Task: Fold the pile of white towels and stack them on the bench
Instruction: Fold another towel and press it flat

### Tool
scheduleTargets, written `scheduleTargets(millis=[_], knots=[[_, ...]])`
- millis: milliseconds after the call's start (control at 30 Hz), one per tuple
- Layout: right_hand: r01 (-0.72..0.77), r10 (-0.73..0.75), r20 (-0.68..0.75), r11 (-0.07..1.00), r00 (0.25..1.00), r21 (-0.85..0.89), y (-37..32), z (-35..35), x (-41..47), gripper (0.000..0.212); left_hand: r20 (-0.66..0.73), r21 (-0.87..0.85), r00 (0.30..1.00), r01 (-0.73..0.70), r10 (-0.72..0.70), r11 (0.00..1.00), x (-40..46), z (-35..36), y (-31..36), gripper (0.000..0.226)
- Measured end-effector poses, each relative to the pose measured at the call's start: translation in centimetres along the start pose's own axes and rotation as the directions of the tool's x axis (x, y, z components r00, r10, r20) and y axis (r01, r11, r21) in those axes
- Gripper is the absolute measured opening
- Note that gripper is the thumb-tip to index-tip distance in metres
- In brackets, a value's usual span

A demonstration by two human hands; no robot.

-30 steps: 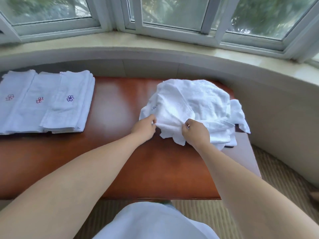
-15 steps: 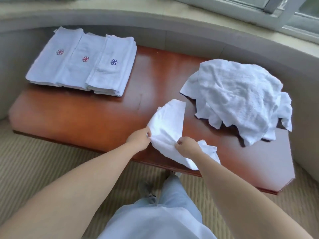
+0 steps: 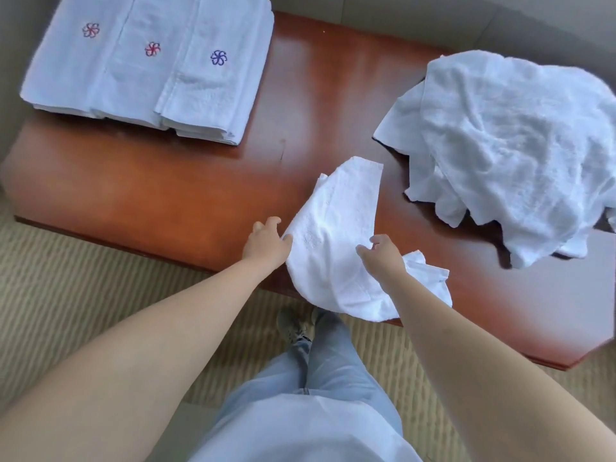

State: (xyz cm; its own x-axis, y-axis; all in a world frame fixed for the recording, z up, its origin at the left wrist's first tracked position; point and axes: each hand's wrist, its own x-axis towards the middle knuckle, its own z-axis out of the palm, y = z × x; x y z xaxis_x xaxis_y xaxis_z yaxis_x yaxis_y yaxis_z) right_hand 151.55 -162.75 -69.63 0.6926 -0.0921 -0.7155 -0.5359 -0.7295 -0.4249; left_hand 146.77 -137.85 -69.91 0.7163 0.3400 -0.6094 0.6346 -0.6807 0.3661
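Observation:
A single white towel [image 3: 336, 235] lies crumpled on the front edge of the wooden bench [image 3: 166, 191], part of it hanging over the edge. My left hand [image 3: 266, 243] touches its left side, fingers spread. My right hand [image 3: 383, 256] rests on its right part, fingers loosely curled, the grip unclear. The pile of unfolded white towels [image 3: 506, 145] sits at the right end of the bench. Three stacks of folded towels [image 3: 150, 71] with small embroidered flowers lie side by side at the back left.
A grey padded wall [image 3: 433, 18] curves behind the bench. Striped beige carpet [image 3: 66, 295] covers the floor in front. My legs in light jeans and a shoe [image 3: 293, 325] stand close to the bench's front edge.
One towel came out of the pile and was drawn to the bench's front edge. My left hand's fingers have spread apart on it. The view tilted down and moved closer.

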Motion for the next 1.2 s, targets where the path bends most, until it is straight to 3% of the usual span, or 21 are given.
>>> scheduleTargets(millis=[100, 167, 200, 233, 267, 333, 400, 467, 567, 667, 700, 767, 933, 1067, 1200], knots=[[-0.097, 0.099, 0.002, 0.969, 0.995, 0.228, -0.6, 0.6, 2.3, 0.074, 0.074, -0.053, 0.997, -0.018, 0.022, 0.998, 1.7, 0.1, 0.8, 0.057], [-0.208, 0.209, 0.039, 0.904, 0.977, 0.373, -1.1, 0.8, 3.6, 0.073, 0.121, -0.091, 0.990, -0.055, 0.066, 0.994, 2.6, 0.0, 1.5, 0.053], [-0.258, 0.250, 0.075, 0.869, 0.965, 0.422, -1.3, 0.9, 4.3, 0.058, 0.132, -0.123, 0.987, -0.073, 0.089, 0.990, 3.0, 0.1, 1.9, 0.047], [-0.282, 0.272, 0.088, 0.849, 0.958, 0.446, -1.6, 0.9, 4.9, 0.029, 0.138, -0.154, 0.984, -0.087, 0.109, 0.984, 3.3, 0.1, 2.3, 0.038], [-0.272, 0.257, 0.097, 0.841, 0.962, 0.467, -2.2, 0.7, 5.1, 0.018, 0.144, -0.187, 0.982, -0.096, 0.124, 0.978, 3.6, 0.2, 2.6, 0.031], [-0.189, 0.144, 0.127, 0.836, 0.981, 0.516, -3.4, 0.0, 5.7, 0.041, 0.181, -0.295, 0.976, -0.066, 0.124, 0.953, 3.9, 0.1, 3.3, 0.044], [-0.130, 0.102, 0.083, 0.827, 0.991, 0.546, -4.7, -1.9, 5.8, 0.033, 0.224, -0.383, 0.969, -0.010, 0.104, 0.924, 4.0, -0.5, 4.6, 0.057], [-0.116, 0.168, -0.030, 0.787, 0.985, 0.605, -4.4, -4.2, 6.2, 0.017, 0.234, -0.343, 0.967, -0.015, 0.101, 0.939, 4.7, -0.9, 5.8, 0.051], [-0.237, 0.406, -0.122, 0.723, 0.906, 0.649, -0.9, -7.3, 7.4, 0.010, 0.108, -0.133, 0.991, -0.067, 0.081, 0.989, 6.4, -0.2, 7.3, 0.026], [-0.344, 0.505, -0.087, 0.695, 0.859, 0.631, 2.3, -8.2, 8.7, 0.011, 0.097, -0.055, 0.995, 0.042, -0.036, 0.998, 8.1, 1.4, 8.9, 0.047], [-0.363, 0.513, -0.071, 0.692, 0.856, 0.624, 2.8, -8.2, 9.1, 0.011, 0.115, -0.007, 0.992, 0.059, -0.058, 0.998, 8.6, 1.9, 9.4, 0.045], [-0.395, 0.517, -0.023, 0.681, 0.855, 0.617, 3.0, -8.1, 9.6, 0.015, 0.129, 0.069, 0.989, 0.058, -0.066, 0.996, 9.3, 3.0, 10.2, 0.027], [-0.419, 0.484, 0.048, 0.699, 0.874, 0.579, 2.1, -8.2, 10.8, 0.029, 0.152, 0.055, 0.986, 0.055, -0.063, 0.997, 10.3, 3.8, 11.2, 0.025], [-0.455, 0.480, 0.117, 0.684, 0.869, 0.570, 0.6, -8.9, 10.9, 0.013, 0.016, -0.078, 0.994, 0.105, -0.104, 0.991, 10.3, 1.0, 11.3, 0.014], [-0.268, 0.282, 0.057, 0.803, 0.958, 0.533, -2.4, -8.7, 10.6, 0.018, -0.169, -0.120, 0.978, 0.107, -0.126, 0.987, 10.6, -4.9, 10.0, 0.006]])
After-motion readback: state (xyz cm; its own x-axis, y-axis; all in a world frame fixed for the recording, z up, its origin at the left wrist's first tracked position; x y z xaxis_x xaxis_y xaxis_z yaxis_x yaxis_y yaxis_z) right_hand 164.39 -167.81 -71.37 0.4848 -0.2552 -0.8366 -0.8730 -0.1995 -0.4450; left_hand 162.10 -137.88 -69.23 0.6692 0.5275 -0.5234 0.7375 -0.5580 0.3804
